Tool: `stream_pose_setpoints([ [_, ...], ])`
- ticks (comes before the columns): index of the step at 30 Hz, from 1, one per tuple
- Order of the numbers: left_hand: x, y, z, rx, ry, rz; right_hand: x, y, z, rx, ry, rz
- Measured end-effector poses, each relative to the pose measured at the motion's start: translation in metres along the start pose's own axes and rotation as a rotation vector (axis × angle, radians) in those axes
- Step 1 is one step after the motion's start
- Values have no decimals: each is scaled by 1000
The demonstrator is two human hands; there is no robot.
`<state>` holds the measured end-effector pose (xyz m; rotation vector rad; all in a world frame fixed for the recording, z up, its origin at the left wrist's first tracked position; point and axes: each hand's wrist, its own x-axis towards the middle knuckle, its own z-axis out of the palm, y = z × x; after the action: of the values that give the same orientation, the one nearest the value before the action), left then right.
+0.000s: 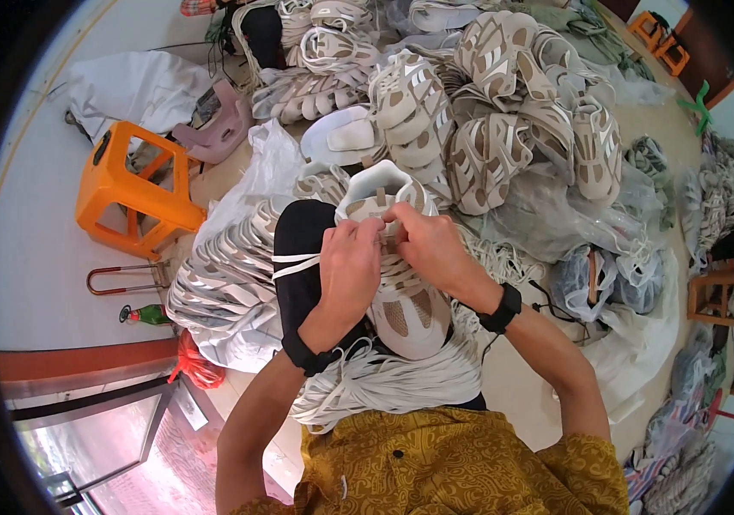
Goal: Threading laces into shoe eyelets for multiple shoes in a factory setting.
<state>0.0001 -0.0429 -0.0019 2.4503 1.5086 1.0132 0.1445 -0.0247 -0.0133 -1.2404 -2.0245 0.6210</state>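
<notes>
Head view: an orange stool (103, 167) stands well left of the fingers, with a row of shoes (234, 275) nearer. The left hand (351, 262) is curled nearly closed around a white lace (297, 258) that trails out leftward. Directly beneath the fingers lies a beige shoe (410, 322), toe toward the person, above bundled laces (393, 384). The right hand (430, 245) bends its fingers close together at the shoe's lacing; their hold is hidden. Piled shoes (491, 154) lie beyond, to the right.

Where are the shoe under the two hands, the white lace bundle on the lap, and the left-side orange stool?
Shoe (406, 311): head view, toe, between mesh panels.
White lace bundle (393, 383): head view, middle strands.
Orange stool (97, 182): head view, seat.
</notes>
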Motion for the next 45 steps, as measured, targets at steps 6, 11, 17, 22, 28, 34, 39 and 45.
stream_pose_setpoints([
  [6, -5, 2, 1, 50, 17, 32, -1, 1, 1, 190, 7, 131],
  [11, -4, 6, -7, 29, 2, 144, 5, 3, -10, 39, 30, -82],
  [17, -10, 2, -10, 11, -105, 191, 14, -6, -16, -262, -153, -348],
  [22, -14, -1, -7, 66, -131, 222, 26, -4, -12, -324, -233, -392],
  [28, -12, -2, -9, 76, -174, 243, 41, -15, -24, -377, -317, -465],
  [34, -7, -7, -14, -96, -257, -50, 36, -13, -39, -358, -498, -247],
  [39, 27, -12, -18, -303, -415, -303, 16, -3, -24, -414, -482, -124],
  [45, 24, -17, -3, 85, -414, 5, 14, 3, -16, -307, -367, -1],
])
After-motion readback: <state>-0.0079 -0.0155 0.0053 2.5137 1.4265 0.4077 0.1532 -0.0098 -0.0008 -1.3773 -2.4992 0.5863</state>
